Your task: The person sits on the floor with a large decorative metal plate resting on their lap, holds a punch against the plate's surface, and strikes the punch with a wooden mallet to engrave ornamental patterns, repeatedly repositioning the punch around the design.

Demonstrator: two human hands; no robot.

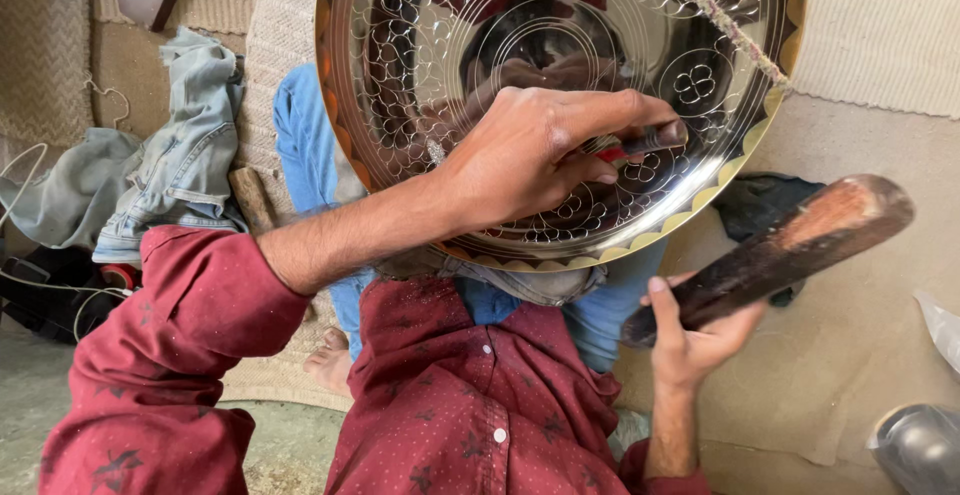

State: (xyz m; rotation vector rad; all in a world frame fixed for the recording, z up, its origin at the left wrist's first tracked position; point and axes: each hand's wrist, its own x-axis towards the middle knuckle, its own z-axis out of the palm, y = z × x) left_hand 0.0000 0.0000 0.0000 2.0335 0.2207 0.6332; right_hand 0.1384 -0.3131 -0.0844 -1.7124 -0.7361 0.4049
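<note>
My left hand: my left hand (525,160) reaches across from the left, with the arm stretched out over my chest. The fingers curl down and the thumb tucks under them.
What it holds: my left fingers are squeezed tight on a small chisel (640,142). It is a short dark stick with a bit of red near my fingers. Its far end pokes out to the right, and I cannot see if its tip touches the plate.
The plate: the big shiny metal plate (420,35) leans on my lap and knees, tilted up toward me. It has flower and ring shapes cut into it and a gold wavy edge. My left hand rests on the lower part of it.
My right hand: my right hand (695,340) is lower down on the right, with the forearm pointing up. The fingers wrap closed around the thin end of a wooden mallet (790,245).
The mallet: it is dark wood and slants up to the right. Its fat end is in the air, off to the right of the plate and not touching it.
Around me: my red sleeve (170,355) is bent at the elbow. A pile of blue jeans cloth (170,165) lies on the floor to the left.
</note>
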